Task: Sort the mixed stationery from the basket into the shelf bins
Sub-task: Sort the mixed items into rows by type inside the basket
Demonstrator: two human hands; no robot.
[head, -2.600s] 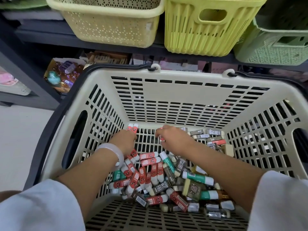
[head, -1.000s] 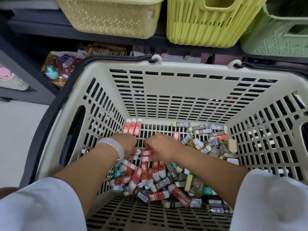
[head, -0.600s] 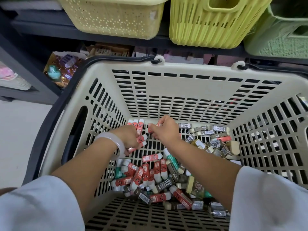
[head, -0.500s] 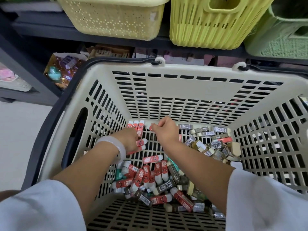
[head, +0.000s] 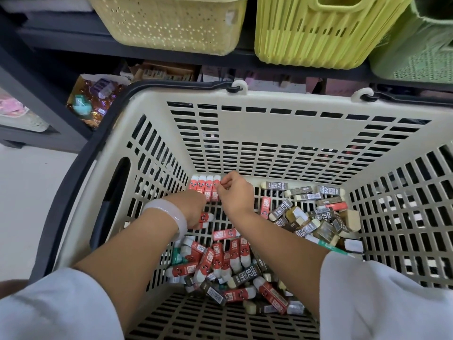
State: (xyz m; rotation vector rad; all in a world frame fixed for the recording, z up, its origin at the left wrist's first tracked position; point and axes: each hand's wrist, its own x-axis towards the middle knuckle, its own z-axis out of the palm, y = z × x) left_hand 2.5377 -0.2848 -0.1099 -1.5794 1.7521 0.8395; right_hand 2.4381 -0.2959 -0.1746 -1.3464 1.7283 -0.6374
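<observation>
Below the shelf bins [head: 171, 23], inside the basket [head: 282, 128], the right hand [head: 236, 192] pinches a red eraser [head: 215, 191]; the left hand [head: 193, 209] holds two more.

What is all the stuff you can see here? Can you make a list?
shopping basket: one, cream with black handle, centre.
red erasers: many, red and white, loose on the basket floor, left of middle.
row of red erasers: four, upright side by side at the far wall.
2B erasers: many, dark sleeves, piled at right.
green erasers: a few, partly hidden.
shelf bins: three, pale yellow, bright yellow, green, on the shelf above.
bangle: one, pale, left wrist.
left hand: holds red erasers.
right hand: pinches the row's end eraser.
</observation>
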